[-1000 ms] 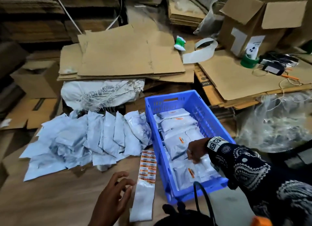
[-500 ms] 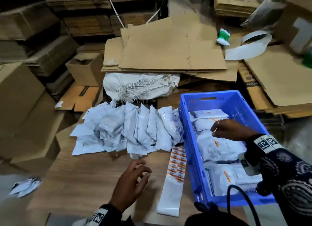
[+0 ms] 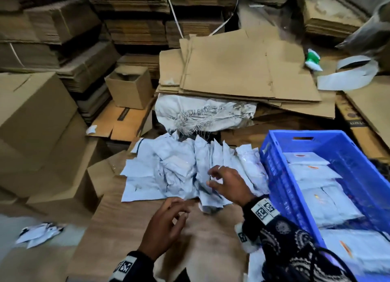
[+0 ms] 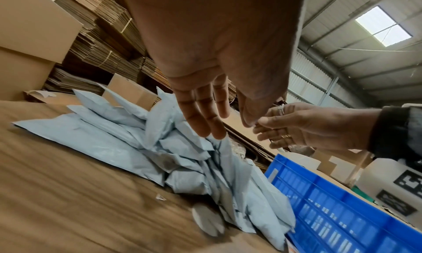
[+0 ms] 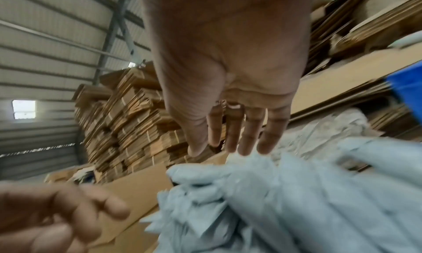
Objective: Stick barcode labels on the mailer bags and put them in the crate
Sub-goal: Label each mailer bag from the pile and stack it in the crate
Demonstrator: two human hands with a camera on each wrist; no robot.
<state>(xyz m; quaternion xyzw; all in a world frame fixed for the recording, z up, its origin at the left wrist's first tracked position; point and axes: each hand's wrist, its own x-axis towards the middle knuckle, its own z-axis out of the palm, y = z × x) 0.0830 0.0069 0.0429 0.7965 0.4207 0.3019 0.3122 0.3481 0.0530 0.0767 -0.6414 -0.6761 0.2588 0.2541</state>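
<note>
right hand (image 3: 229, 187) out of crate (image 3: 274, 168), now over mailer bags (image 3: 168, 170), left hand (image 3: 164, 229) fwd toward pile

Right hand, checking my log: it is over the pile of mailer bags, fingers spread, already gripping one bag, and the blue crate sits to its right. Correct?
Not quite. The right hand is over the pile of mailer bags with fingers spread, but it grips nothing yet; the right wrist view shows the fingertips just at the bags. The blue crate does sit to its right.
</note>
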